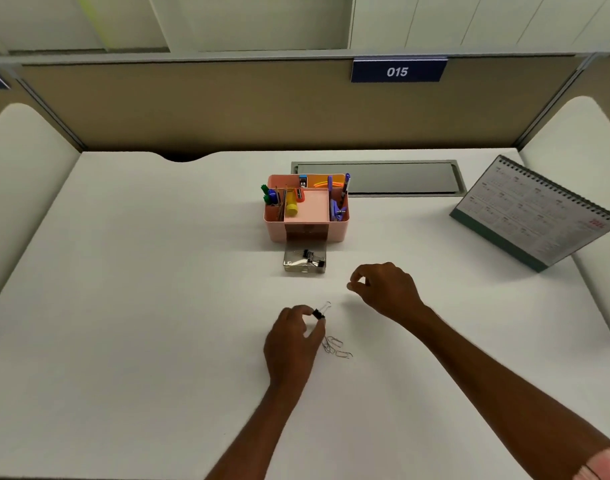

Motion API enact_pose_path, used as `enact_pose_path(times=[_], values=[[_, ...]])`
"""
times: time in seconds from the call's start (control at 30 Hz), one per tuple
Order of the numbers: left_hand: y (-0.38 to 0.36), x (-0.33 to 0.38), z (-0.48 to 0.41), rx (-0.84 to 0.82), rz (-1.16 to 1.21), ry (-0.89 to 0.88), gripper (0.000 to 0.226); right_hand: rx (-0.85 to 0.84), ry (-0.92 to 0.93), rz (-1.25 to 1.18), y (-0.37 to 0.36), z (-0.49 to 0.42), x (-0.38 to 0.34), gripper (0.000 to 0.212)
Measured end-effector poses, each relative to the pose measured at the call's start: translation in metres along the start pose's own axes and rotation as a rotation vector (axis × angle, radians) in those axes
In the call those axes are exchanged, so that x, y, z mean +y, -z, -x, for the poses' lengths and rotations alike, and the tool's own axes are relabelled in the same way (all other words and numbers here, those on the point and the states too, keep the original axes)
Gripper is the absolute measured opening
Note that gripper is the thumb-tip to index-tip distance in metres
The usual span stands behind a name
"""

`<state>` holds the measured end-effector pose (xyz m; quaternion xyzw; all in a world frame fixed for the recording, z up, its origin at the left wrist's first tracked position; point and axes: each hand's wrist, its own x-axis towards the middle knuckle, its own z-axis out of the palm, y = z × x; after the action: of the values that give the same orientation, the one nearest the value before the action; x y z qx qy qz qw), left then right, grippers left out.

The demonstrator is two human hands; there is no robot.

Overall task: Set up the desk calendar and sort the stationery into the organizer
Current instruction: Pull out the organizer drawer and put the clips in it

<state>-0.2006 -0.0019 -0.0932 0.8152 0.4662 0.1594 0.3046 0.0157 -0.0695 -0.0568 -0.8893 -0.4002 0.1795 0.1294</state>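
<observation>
The smooth white rectangular table (158, 306) fills most of the view, matte and bare except near its middle and right edge. Behind it runs a tan fabric partition (192, 105) carrying a dark blue plastic sign (398, 70) printed 015. At the far right stands the spiral-bound paper desk calendar (535, 213), propped up as a tent on a teal card base, its printed face tilted toward the viewer. A grey metal cable hatch (379, 178) is set flush in the table just behind the pink plastic organizer (307, 216), a rounded box split into compartments: green and blue markers, pencils and a yellow glue stick at left, purple pens at right. Its clear plastic drawer (305, 260) is pulled out in front and holds 2 black binder clips.

The right hand (386, 289) hovers beside the drawer, thumb and forefinger pinched together; whether anything is between them cannot be told. The left hand (293, 337) grips a small black metal binder clip (320, 312) at its fingertips, wire handles pointing up. Just beside that hand a loose cluster of thin silver wire paper clips (336, 347) lies on the table.
</observation>
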Motion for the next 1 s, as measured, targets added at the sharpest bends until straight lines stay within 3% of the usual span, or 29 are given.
enact_pose_path(times=[0.2, 0.4, 0.67, 1.0], values=[[0.028, 0.017, -0.092, 0.073, -0.106, -0.082, 0.024, 0.017, 0.0, -0.027, 0.001, 0.011, 0.014, 0.019], [0.029, 0.032, -0.158, -0.084, -0.335, -0.224, 0.03, 0.037, 0.014, -0.037, 0.0, 0.017, 0.016, 0.02], [0.014, 0.035, -0.188, -0.335, -0.49, -0.193, 0.027, 0.045, 0.021, -0.065, -0.004, 0.009, 0.012, 0.02], [0.002, 0.03, -0.194, -0.364, -0.486, -0.174, 0.028, 0.013, 0.022, -0.118, -0.018, -0.003, -0.012, 0.02]])
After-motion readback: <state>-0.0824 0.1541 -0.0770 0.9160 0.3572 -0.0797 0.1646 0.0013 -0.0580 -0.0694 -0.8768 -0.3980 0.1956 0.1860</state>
